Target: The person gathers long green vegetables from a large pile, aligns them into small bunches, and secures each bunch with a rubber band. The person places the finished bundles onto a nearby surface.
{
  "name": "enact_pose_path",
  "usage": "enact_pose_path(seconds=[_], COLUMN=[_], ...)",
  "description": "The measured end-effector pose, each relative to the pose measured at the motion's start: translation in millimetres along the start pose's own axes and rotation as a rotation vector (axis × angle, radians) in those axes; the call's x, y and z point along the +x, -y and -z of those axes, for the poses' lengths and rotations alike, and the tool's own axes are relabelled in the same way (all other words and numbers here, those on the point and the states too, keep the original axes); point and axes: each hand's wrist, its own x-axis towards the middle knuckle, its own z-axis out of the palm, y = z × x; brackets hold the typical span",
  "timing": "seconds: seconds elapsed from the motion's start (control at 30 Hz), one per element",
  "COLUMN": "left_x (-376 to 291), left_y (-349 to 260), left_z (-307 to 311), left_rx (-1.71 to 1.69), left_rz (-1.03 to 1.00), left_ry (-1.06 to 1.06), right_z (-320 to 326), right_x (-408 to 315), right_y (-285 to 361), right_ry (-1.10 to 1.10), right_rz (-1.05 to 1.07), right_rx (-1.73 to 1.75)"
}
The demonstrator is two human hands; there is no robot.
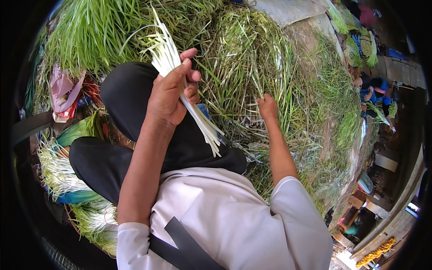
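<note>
My left hand point(173, 87) is closed around a bunch of white leafy stalks point(167, 55), which look like blanched garlic chives. Their pale yellow-green tips point up and away, and the cut white ends hang down over my lap. Lower and to the right, my right hand point(268, 107) grips a few thin greenish stalks point(257, 82) just above a broad heap of loose green and dried leaves point(236, 74). The far ends of those stalks blend into the heap.
A big pile of long green chives point(91, 33) lies at upper left. Tied white bundles point(64, 165) lie by my knee, and more bundles point(98, 219) sit lower. A plastic sheet point(290, 10) covers ground at the top. Another person point(376, 91) sits at far right, holding greens.
</note>
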Motion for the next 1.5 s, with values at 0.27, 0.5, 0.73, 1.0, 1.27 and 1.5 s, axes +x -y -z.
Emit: enact_pose_path(seconds=[0.27, 0.5, 0.73, 1.0, 1.27, 1.5], left_x=[3.1, 1.1, 9.7, 15.1, 22.5, 21.3], left_y=[-0.3, -1.3, 9.1, 14.6, 25.5, 28.0], left_z=[3.6, 2.7, -6.3, -4.4, -0.2, -0.2], left_rx=[-0.015, 0.029, 0.103, 0.239, 0.452, 0.523], left_rz=[-0.006, 0.001, 0.102, 0.168, 0.210, 0.147], left_ry=[-0.008, -0.041, -0.143, -0.188, -0.253, -0.240], right_z=[87.0, 169.6, 131.1, 87.8, 92.6, 91.2], right_x=[31.0, 17.2, -19.4, -68.2, -134.4, -148.1], right_y=[-78.4, -134.8, -66.8, 49.9, 144.9, 185.1], right_ry=[-0.404, -0.653, -0.368, -0.282, 0.087, -0.012], right_rz=[-0.033, -0.444, -0.305, 0.212, 0.422, 0.683], right_rx=[0.308, 1.111, 1.139, 0.635, 1.013, 0.708])
